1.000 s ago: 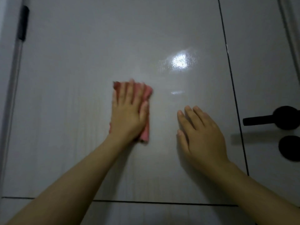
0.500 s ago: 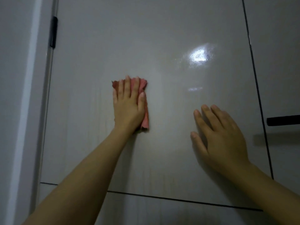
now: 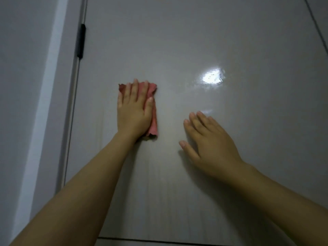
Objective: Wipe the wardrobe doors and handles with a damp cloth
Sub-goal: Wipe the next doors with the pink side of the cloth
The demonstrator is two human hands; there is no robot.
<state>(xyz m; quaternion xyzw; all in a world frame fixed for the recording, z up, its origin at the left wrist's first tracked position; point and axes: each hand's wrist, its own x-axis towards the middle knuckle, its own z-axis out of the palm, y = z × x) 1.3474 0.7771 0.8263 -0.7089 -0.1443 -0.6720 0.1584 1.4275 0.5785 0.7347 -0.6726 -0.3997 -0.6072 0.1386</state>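
Note:
A glossy grey door panel (image 3: 186, 41) fills the view, with a bright light reflection at its upper right. My left hand (image 3: 134, 110) lies flat with straight fingers on a folded pink cloth (image 3: 154, 119), pressing it against the panel left of centre. The cloth shows above the fingertips and along the thumb side. My right hand (image 3: 207, 141) rests flat on the bare panel to the right of the cloth, fingers straight and slightly spread. No handle is in view.
A black hinge (image 3: 80, 43) sits on the door's left edge beside a metal strip, with a pale grey wall (image 3: 26, 103) further left. A dark horizontal seam (image 3: 159, 240) runs along the bottom, and a dark vertical seam (image 3: 317, 27) crosses the top right corner.
The view has swung left, so the black handle on the right has left the frame. My left hand with the cloth has moved left on the panel towards the hinge side.

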